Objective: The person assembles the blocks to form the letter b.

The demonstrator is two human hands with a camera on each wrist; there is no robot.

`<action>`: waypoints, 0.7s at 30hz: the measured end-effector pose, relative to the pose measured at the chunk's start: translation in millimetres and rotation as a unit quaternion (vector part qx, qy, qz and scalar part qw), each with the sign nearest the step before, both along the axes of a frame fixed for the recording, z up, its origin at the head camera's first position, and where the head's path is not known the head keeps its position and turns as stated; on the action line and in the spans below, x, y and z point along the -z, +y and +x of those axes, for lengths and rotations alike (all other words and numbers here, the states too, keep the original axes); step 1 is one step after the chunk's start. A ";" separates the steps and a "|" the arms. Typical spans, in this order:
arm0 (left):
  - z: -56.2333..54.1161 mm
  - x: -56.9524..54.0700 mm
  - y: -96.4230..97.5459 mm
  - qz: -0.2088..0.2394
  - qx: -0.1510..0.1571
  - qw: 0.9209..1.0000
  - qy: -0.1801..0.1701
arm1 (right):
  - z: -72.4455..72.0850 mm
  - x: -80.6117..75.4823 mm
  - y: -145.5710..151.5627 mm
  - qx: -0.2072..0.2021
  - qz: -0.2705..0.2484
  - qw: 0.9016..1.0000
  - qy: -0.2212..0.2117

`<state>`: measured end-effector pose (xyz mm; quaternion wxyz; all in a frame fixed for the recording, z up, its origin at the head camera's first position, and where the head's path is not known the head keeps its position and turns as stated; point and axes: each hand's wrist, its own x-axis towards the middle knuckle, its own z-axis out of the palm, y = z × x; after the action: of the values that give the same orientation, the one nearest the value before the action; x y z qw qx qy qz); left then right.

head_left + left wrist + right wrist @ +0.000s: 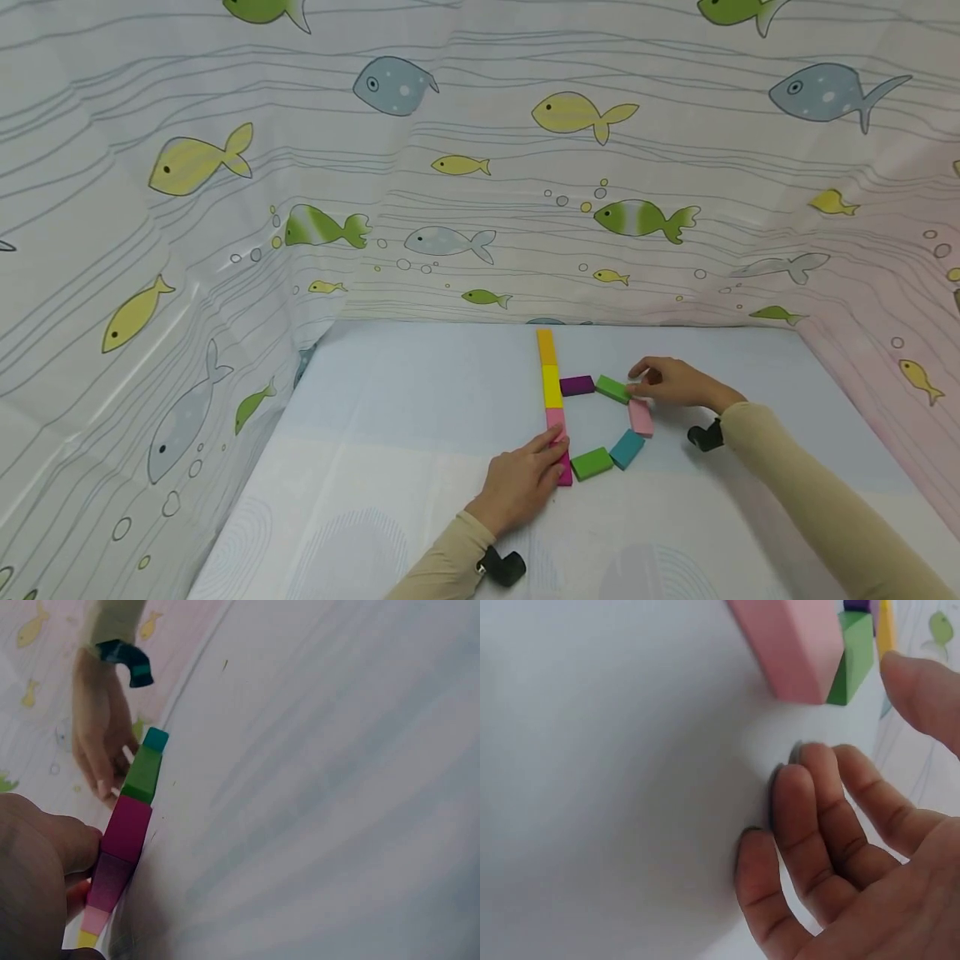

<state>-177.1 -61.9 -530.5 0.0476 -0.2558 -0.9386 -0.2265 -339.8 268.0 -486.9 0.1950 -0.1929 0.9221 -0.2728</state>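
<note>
Flat coloured blocks form a straight column with a rounded loop on its right side. My left hand [519, 486] rests on the column's lower part, its fingers over the pink block [555, 417] and the magenta block [565, 478]. In the left wrist view, the thumb [75, 844] lies against the column's side. My right hand [678, 383] is at the loop's upper right, near the upper green block [612, 388] and the light pink block [641, 417]. The right wrist view shows its fingers [799, 817] loosely bent, holding nothing, apart from the light pink block.
An orange block [546, 346] and a yellow block [551, 385] top the column. A purple block [577, 386], a teal block [627, 449] and a lower green block [592, 463] belong to the loop. A fish-print curtain [480, 200] hangs behind the white table [390, 400].
</note>
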 end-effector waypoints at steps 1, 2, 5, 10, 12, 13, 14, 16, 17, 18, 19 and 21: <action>0.1 0.1 -0.2 0.000 0.000 1.000 0.001 | 1.0 -0.2 2.7 0.001 0.000 1.000 -0.005; 0.4 -0.2 -0.2 0.001 0.000 1.000 0.001 | 2.2 0.0 5.2 0.001 0.001 1.000 -0.009; 0.5 -0.2 -0.2 0.002 0.001 1.000 0.003 | 6.9 0.2 11.9 0.000 -0.001 1.000 -0.024; 0.2 -0.7 -0.3 0.000 0.001 1.000 0.001 | 15.3 -0.3 17.6 -0.007 -0.012 0.999 -0.048; 0.4 -0.9 -0.5 -0.002 0.000 1.000 0.000 | 18.5 -0.3 18.7 -0.014 -0.020 0.998 -0.053; 0.5 -1.0 -0.4 -0.003 -0.001 1.000 -0.001 | 19.7 0.0 19.0 -0.017 -0.024 0.998 -0.055; 0.7 -1.2 -0.5 -0.003 -0.001 1.000 -0.001 | 20.8 0.2 19.2 -0.019 -0.027 0.998 -0.054; 0.8 -1.5 -0.4 -0.003 0.000 1.000 -0.001 | 22.6 0.6 19.4 -0.023 -0.034 0.998 -0.053; 1.0 -1.8 -0.5 -0.003 0.000 1.000 -0.001 | 23.3 0.8 19.4 -0.024 -0.036 0.998 -0.053; 1.1 -1.9 -0.5 -0.003 0.000 1.000 -0.001 | 23.9 1.0 19.5 -0.024 -0.038 0.998 -0.052; 1.1 -2.0 -0.4 -0.003 0.001 1.000 -0.001 | 24.5 1.1 19.6 -0.024 -0.039 0.998 -0.050; 1.3 -2.1 -0.4 -0.002 0.002 1.000 -0.001 | 25.5 1.2 19.8 -0.023 -0.042 0.998 -0.048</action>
<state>-175.8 -62.3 -528.4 0.0457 -0.2576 -0.9385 -0.2252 -314.3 287.8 -488.0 0.2369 -0.2088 0.8946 -0.3161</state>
